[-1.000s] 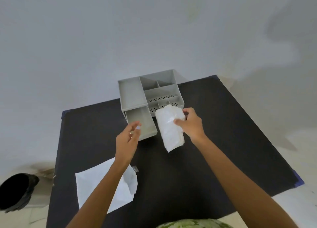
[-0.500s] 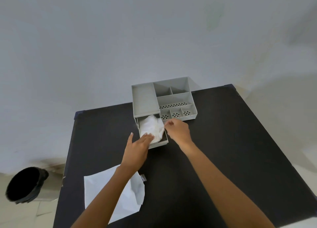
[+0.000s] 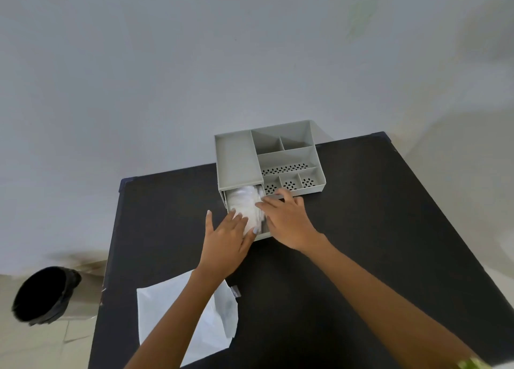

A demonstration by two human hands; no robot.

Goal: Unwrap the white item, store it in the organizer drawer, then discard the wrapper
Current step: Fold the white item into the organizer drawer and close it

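The white item (image 3: 246,206) lies inside the pulled-out drawer (image 3: 264,235) at the front left of the grey organizer (image 3: 236,160). My left hand (image 3: 226,236) rests flat on the item's near end, fingers spread. My right hand (image 3: 286,218) presses on the item's right side over the drawer's right wall, fingers extended. The white wrapper (image 3: 205,324) lies flat on the black table, near left, partly under my left forearm.
The black table (image 3: 361,229) stands against a pale wall. A black-lined bin (image 3: 41,296) stands on the floor to the left of the table. The organizer's upper compartments hold nothing visible.
My right hand carried the white item from in front of the organizer into the open drawer. Both hands now press on it there. The camera view shifted slightly.
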